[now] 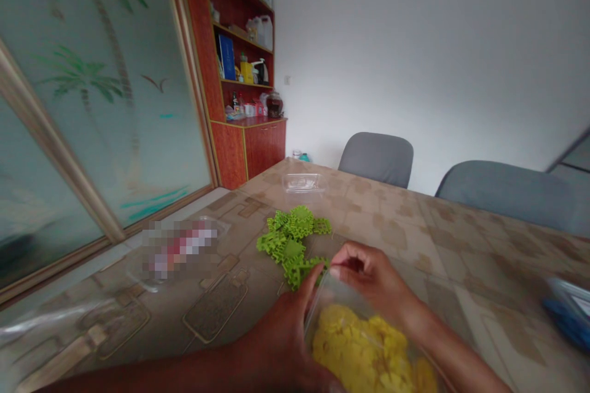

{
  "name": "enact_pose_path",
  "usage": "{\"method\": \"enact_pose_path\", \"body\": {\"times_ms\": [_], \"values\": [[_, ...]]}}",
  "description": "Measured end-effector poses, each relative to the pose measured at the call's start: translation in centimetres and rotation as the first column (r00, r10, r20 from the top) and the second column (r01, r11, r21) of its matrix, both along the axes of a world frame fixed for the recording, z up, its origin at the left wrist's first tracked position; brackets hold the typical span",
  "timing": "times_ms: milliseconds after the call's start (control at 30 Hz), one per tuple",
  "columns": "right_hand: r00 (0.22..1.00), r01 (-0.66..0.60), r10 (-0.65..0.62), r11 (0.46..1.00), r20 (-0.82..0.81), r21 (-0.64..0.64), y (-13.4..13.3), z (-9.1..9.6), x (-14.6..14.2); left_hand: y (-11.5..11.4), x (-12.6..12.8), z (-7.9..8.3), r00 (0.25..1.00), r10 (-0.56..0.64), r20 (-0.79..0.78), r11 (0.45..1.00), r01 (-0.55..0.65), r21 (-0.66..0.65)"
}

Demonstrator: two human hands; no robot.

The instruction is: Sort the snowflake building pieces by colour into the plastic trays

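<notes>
A clear plastic container [322,295] full of yellow toothed pieces [364,350] sits on the table right in front of me. My left hand [286,325] is wrapped around its left side. My right hand [369,273] curls over the far rim, fingers bent onto the edge. Just beyond both hands a pile of green toothed pieces [290,242] lies loose on the table.
An empty clear container [302,183] stands farther back on the patterned table [442,239]. A clear packet [179,249] lies to the left. A blue object [569,313] sits at the right edge. Two grey chairs [378,156] stand across the table; a wooden shelf unit [239,67] is beyond.
</notes>
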State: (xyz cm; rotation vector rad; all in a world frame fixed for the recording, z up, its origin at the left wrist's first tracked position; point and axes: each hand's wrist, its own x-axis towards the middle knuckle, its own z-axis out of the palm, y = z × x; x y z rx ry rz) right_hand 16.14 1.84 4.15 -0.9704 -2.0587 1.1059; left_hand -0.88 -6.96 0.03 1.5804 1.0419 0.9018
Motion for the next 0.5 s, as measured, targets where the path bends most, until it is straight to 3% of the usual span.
{"method": "enact_pose_path", "body": {"times_ms": [133, 267, 400, 500], "values": [[0.994, -0.112, 0.113, 0.99, 0.009, -0.083, 0.5, 0.7, 0.3, -0.1, 0.6, 1.3, 0.988, -0.079, 0.133, 0.997, 0.075, 0.031], [0.985, -0.171, 0.168, 0.974, -0.035, -0.149, 1.4, -0.1, 2.3, -0.1, 0.4, 1.9, 0.977, -0.162, 0.139, 0.986, 0.165, -0.017], [0.994, -0.108, 0.105, 0.977, -0.022, -0.185, 0.5, -1.1, 6.1, 0.3, -0.1, 2.0, 0.994, 0.037, -0.102, 0.997, -0.03, 0.071], [0.999, -0.025, 0.029, 0.982, 0.022, -0.186, -1.2, -1.8, 8.2, 1.0, 0.2, 2.5, 0.966, 0.133, -0.222, 0.98, -0.094, 0.178]]}}
